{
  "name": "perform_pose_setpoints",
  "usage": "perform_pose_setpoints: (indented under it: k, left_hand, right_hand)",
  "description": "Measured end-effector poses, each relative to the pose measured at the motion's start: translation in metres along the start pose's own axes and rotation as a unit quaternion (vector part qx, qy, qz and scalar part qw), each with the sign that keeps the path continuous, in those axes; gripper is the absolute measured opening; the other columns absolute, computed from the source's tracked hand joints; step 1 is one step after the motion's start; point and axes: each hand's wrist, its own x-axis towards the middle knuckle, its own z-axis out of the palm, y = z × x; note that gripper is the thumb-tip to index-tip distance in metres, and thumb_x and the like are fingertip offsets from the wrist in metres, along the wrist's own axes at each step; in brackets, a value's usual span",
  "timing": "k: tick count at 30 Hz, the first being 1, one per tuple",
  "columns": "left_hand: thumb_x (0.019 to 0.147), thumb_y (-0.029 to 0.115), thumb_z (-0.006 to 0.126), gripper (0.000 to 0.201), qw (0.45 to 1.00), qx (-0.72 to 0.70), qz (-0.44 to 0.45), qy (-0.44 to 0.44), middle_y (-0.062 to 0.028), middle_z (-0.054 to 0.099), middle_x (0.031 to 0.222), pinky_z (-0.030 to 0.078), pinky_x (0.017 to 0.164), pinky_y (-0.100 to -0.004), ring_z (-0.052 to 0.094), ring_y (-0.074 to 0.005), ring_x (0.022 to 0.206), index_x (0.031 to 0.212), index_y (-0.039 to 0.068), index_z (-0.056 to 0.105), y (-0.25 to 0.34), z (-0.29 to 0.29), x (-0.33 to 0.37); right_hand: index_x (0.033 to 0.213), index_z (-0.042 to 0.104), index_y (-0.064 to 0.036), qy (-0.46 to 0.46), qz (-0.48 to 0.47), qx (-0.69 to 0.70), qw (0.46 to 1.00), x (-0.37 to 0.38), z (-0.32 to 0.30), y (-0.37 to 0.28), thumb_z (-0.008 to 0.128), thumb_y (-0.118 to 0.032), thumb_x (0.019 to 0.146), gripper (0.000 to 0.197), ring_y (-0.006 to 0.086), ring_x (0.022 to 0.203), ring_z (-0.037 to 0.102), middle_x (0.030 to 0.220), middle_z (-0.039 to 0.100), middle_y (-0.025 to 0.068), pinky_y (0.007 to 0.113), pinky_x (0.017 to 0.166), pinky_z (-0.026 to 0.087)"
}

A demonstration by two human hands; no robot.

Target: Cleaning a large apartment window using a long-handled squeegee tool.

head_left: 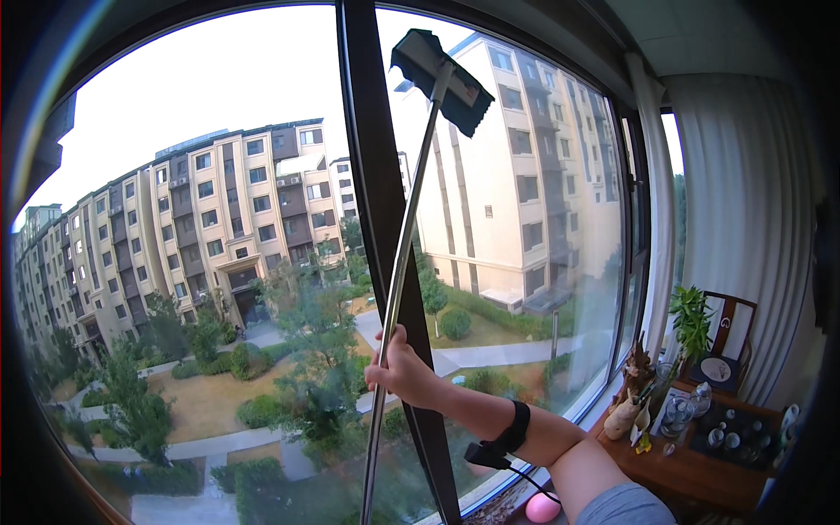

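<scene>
My right hand [404, 372] is closed around the metal pole of a flat mop [408, 234]. The pole slants up from the lower edge, in front of the dark window frame bar [378, 166]. At its top the mop head [448, 84], with a dark green, fringed pad, lies against or close to the upper part of the right window pane [525, 289]; contact cannot be made out. A black strap [516, 429] with a small device and cable is round my right forearm. My left hand is out of view, and the pole's lower end is cut off.
A pink ball-shaped thing [542, 507] sits by the sill below my arm. At the right, a wooden table [674, 472] bears glassware, a vase and a tea tray [733, 436]. Beyond stand a chair [726, 350], a green plant [691, 319] and pale curtains [735, 201].
</scene>
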Motion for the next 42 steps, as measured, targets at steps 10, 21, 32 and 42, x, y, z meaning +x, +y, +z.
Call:
perform_pose_setpoints:
  k: [10,21,32,42]
  left_hand:
    - [0.09,0.045,0.06,0.04,0.996,-0.074,-0.036,-0.027,0.0063,0.034,0.054,0.022,0.039,-0.0222,0.032,-0.0072,0.043,0.07,0.013,0.045,-0.001,0.077,0.032]
    - [0.095,0.043,0.05,0.045,0.982,-0.096,-0.053,-0.155,0.0045,0.03,0.054,0.021,0.039,-0.0249,0.028,-0.0094,0.043,0.062,0.015,0.038,0.025,0.18,0.086]
    - [0.091,0.054,0.05,0.049,0.954,-0.081,-0.063,-0.282,0.0008,0.034,0.054,0.023,0.045,-0.0275,0.031,-0.0115,0.046,0.073,0.009,0.044,-0.004,0.196,0.138]
    - [0.093,0.05,0.052,0.046,0.968,-0.015,-0.073,-0.241,0.003,0.031,0.052,0.02,0.04,-0.0257,0.027,-0.0087,0.041,0.074,0.009,0.045,0.027,0.269,0.19]
  right_hand:
    - [0.129,0.003,0.0189,0.046,-0.02,-0.09,0.995,0.042,-0.061,-0.008,0.049,-0.015,0.092,0.068,0.0242,0.066,0.065,0.079,0.062,0.0169,0.033,0.064,0.053]
    - [0.143,-0.007,-0.0041,0.168,-0.033,-0.023,0.985,-0.014,-0.081,0.014,0.045,-0.007,0.092,0.073,0.0224,0.058,0.062,0.078,0.058,0.0128,0.035,0.052,0.05]
    - [0.143,-0.004,-0.0006,0.176,0.012,-0.11,0.978,-0.019,-0.125,0.044,0.046,-0.007,0.09,0.074,0.0277,0.047,0.059,0.059,0.058,0.0138,0.041,0.051,0.05]
    - [0.148,-0.007,-0.0035,0.281,0.026,-0.098,0.954,0.001,-0.231,0.081,0.046,-0.004,0.088,0.08,0.0177,0.05,0.056,0.071,0.058,0.0105,0.031,0.046,0.051]
